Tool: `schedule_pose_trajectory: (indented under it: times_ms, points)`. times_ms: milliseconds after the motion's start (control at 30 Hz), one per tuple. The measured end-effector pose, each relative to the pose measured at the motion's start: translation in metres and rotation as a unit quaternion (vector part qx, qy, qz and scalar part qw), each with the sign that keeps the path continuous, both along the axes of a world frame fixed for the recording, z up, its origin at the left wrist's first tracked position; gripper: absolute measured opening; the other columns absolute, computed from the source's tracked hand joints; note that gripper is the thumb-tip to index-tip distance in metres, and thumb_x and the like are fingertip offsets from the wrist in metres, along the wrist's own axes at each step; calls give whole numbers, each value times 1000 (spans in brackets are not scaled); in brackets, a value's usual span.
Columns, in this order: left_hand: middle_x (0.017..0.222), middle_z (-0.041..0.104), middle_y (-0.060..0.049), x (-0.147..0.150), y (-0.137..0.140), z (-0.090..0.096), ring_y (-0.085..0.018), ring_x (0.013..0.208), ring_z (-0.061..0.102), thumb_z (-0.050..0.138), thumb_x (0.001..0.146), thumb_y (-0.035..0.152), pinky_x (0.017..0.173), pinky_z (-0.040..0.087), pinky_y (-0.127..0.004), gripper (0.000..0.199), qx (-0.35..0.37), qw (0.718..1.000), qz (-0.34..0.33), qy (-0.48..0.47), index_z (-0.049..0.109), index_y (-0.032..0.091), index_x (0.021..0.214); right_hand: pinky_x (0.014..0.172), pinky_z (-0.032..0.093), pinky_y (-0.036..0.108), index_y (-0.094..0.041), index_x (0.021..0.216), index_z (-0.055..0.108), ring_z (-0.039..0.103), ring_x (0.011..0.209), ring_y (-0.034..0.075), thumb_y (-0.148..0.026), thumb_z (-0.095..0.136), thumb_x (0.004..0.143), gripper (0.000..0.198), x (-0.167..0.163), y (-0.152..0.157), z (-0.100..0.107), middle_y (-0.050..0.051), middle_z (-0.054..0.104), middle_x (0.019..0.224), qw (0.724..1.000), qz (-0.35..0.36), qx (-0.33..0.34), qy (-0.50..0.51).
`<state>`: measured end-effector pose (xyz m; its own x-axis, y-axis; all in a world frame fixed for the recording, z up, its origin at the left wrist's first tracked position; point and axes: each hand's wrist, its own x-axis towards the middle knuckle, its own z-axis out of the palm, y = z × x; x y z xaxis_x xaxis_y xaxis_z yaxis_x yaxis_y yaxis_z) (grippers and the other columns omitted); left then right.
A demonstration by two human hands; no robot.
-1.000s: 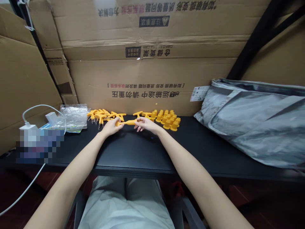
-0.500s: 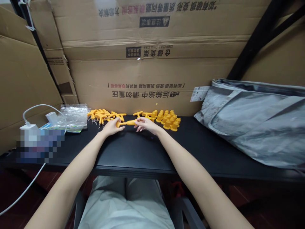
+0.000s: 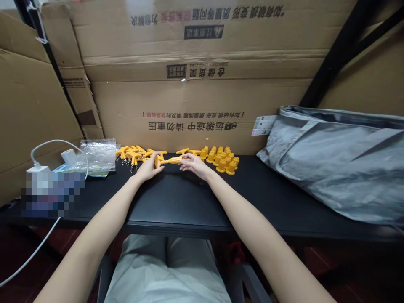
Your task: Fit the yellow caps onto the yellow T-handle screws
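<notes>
Just above the table's back part, a yellow plastic corkscrew (image 3: 174, 160) is held sideways between my two hands. My left hand (image 3: 147, 169) is closed around its T-shaped handle end, with thumb and fingers on either side. My right hand (image 3: 196, 166) pinches the other end of its body with the fingertips, which hide that tip. Left of my hands lies a pile of yellow T-handled corkscrews (image 3: 134, 156) with bare metal spirals. Behind my right hand are a few more yellow T-handled pieces (image 3: 183, 151). Beside them several yellow flanged sleeves (image 3: 222, 164) stand grouped.
A grey fabric bag (image 3: 331, 164) fills the right of the black table (image 3: 176, 202). On the left are clear plastic wrap (image 3: 98, 153), a white charger (image 3: 39, 176) with a cable and a blurred-out item. Cardboard (image 3: 195, 97) stands upright along the back.
Around the corkscrew's handle my left hand has turned slightly, showing more of the flared part. My right fingers have shifted a little on its body. The piles look unchanged.
</notes>
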<state>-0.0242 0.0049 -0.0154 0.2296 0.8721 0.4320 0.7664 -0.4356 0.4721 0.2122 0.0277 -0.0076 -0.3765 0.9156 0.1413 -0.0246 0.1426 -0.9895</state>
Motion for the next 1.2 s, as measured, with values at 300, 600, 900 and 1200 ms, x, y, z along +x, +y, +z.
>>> schedule_pose_trajectory:
  times_ms: [300,600,900,1200]
  points:
    - [105,57,-4,-2,5,-8,-8,60,50,54,80,34,71,48,-28,65,9,999,10,-38,27,23,139,83,48,36,-21,113,50,61,85,20,-36,58,82,35,19,15,-7,10,60,113,885,-293,328,-155]
    - [92,61,-3,2,4,-6,-14,74,56,52,80,29,72,46,-27,43,1,1000,-13,-11,49,19,122,88,32,40,-17,122,55,56,102,27,-16,44,89,35,-3,16,-16,14,63,116,725,-256,447,-456]
    - [77,64,-2,4,4,-6,-14,67,55,48,81,29,65,42,-26,24,-15,999,-20,31,63,18,96,90,28,43,-14,129,50,49,108,29,-12,36,90,42,-25,18,-14,18,57,123,647,-218,416,-600]
    - [74,64,-2,5,3,-4,-13,65,54,49,79,27,64,40,-25,22,-33,999,-18,39,65,17,91,97,26,48,-16,123,57,49,112,29,-23,35,94,37,-27,11,-9,17,56,127,669,-197,336,-633]
